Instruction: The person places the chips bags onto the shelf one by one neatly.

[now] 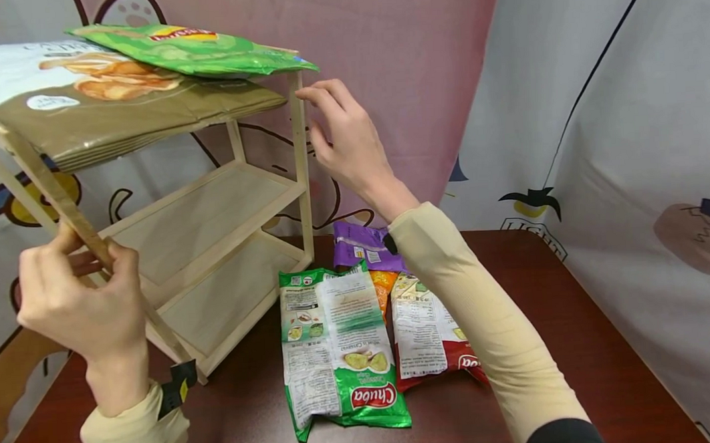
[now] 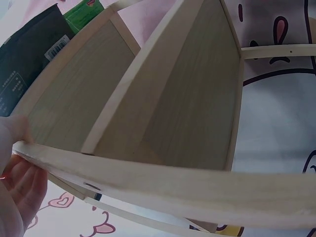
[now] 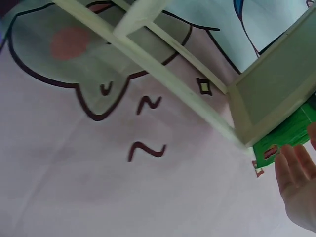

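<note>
Item 1: wooden rack (image 1: pixel 198 213), left half of the head view, on the bench (image 1: pixel 547 318). Rigid bare wood, thin-framed; probably light for its bulk, with a dry surface unlikely to slip. Best holds: the upright posts; the shelf panels look thinner and less suited to gripping.

Item 2: green chip bag (image 1: pixel 201 52), upper left of the frame, lying over the large bag. Likely very light, soft and slick, with brittle contents; best taken by a sealed edge, without squeezing.

Item 3: large brown-and-white bag (image 1: pixel 115 120), upper left, on the rack's top. Bulky, probably light, smooth-skinned; would call for support underneath.

Item 4: left hand (image 1: pixel 84 296), lower left of the frame. Thumb and fingers pinch the rack's left front post (image 1: pixel 55 197), below the large bag.

Item 5: right hand (image 1: pixel 350 138), upper centre. Fingers loosely bent, grasping nothing; fingertips just beside the right post (image 1: pixel 300 137) and below the green chip bag's end. Contact with the post: cannot tell.

Item 6: green Chuba bag (image 1: pixel 338 356), lower centre, on the bench, well below the right hand.
</note>
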A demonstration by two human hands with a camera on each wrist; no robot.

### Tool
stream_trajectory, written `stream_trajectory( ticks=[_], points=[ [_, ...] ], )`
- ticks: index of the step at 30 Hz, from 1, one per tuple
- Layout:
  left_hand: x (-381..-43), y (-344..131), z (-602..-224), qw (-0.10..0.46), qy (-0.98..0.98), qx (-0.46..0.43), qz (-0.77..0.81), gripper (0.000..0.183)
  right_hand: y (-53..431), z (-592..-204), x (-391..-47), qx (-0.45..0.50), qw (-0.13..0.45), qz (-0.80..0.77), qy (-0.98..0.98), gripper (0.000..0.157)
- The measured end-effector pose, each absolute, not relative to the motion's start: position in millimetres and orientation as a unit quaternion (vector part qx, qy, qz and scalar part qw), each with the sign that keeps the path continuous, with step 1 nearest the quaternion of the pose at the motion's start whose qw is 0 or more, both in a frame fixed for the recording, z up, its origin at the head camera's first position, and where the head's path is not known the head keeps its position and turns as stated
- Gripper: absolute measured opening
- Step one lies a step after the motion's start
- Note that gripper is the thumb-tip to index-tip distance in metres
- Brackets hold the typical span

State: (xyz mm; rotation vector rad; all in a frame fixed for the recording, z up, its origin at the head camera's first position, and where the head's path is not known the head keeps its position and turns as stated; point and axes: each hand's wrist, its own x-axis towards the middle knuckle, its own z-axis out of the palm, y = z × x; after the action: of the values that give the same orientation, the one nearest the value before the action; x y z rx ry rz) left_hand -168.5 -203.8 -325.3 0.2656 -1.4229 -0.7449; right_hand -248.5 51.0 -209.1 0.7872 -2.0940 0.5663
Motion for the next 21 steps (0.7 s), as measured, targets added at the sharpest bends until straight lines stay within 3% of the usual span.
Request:
stream_trajectory(
  ticks=[9, 21],
  points=[
    [-167.4, -202.7, -323.9, 0.685, -0.637, 0.118, -0.333, 0.026, 99.3, -258.9, -243.7, 0.254, 0.346, 0.234, -0.872, 0.033],
    [-167.4, -203.4, -325.0, 0.683, -0.637, 0.119, -0.338, 0.026, 172.2, -333.5, -239.1, 0.142, 0.187, 0.194, -0.952, 0.043]
  ],
)
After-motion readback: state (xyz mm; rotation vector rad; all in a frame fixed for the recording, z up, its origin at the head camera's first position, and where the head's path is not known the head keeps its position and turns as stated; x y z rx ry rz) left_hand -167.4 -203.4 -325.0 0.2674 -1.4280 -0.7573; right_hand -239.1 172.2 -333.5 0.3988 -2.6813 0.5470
